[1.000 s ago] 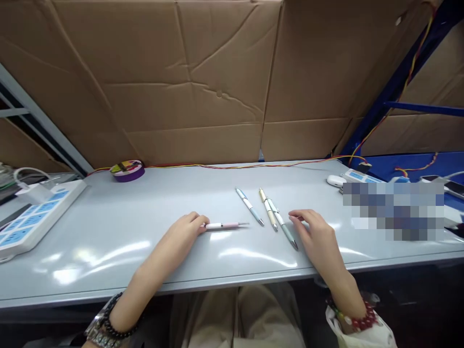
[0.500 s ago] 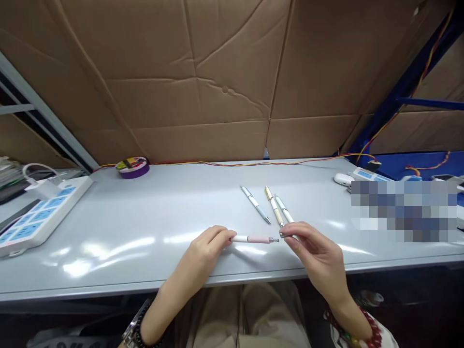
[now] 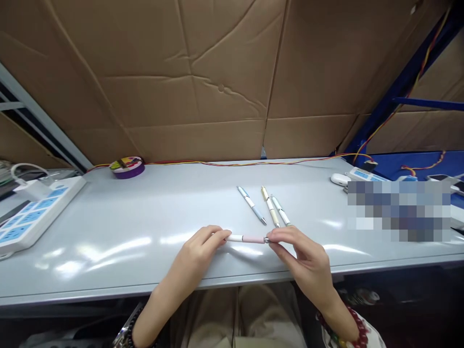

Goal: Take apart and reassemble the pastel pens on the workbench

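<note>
One pink pen point(image 3: 253, 239) lies level between the two hands, near the front edge of the desk point(image 3: 174, 203); whether it touches the surface cannot be told. The left hand point(image 3: 197, 253) pinches its white end, and the right hand point(image 3: 308, 256) has thumb and fingers closed on the metal tip point(image 3: 267, 239). Just beyond are three more pens: one blue point(image 3: 251, 205), one yellow point(image 3: 270, 207) and one green point(image 3: 280, 210), its lower end hidden by the right hand. Farther out sit one tape roll point(image 3: 127, 167) at back left, one white case point(image 3: 340, 179) at right, and two power strips, one at left point(image 3: 39, 212) and one at right point(image 3: 366, 174).
</note>
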A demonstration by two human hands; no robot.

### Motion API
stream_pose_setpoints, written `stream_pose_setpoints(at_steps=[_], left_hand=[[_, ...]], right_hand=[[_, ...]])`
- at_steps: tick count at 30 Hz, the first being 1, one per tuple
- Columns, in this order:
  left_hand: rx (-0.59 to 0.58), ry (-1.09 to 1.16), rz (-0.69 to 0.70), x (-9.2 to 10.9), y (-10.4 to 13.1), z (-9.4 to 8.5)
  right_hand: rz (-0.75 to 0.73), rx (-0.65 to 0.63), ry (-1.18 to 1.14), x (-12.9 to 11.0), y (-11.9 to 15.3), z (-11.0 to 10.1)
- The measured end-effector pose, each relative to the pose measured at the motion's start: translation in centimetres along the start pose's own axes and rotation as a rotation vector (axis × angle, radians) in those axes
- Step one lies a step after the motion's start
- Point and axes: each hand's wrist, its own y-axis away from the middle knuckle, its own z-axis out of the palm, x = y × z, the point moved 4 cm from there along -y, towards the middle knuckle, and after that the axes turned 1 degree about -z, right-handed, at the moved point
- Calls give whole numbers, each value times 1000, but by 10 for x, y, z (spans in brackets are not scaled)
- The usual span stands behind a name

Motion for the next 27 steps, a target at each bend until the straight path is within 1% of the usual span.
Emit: stream_pose_setpoints(at_steps=[3, 8, 12, 16, 21, 24, 27], left_hand=[[32, -33, 17, 0, 1, -2], [89, -63, 70, 2, 2, -4], [50, -39, 82, 4, 1, -4], [9, -63, 94, 7, 0, -5], [4, -58, 47, 7, -1, -6], [-14, -73, -13, 5, -1, -5], [-3, -82, -43, 3, 0, -6]], right_hand=[[25, 37, 10, 5, 1, 0], [100, 58, -57, 15, 1, -1], [111, 24, -62, 14, -1, -1], [79, -20, -19, 12, -2, 0], [1, -64, 20, 9, -2, 3], [-20, -73, 41, 7, -2, 5], [-31, -94, 71, 5, -3, 7]])
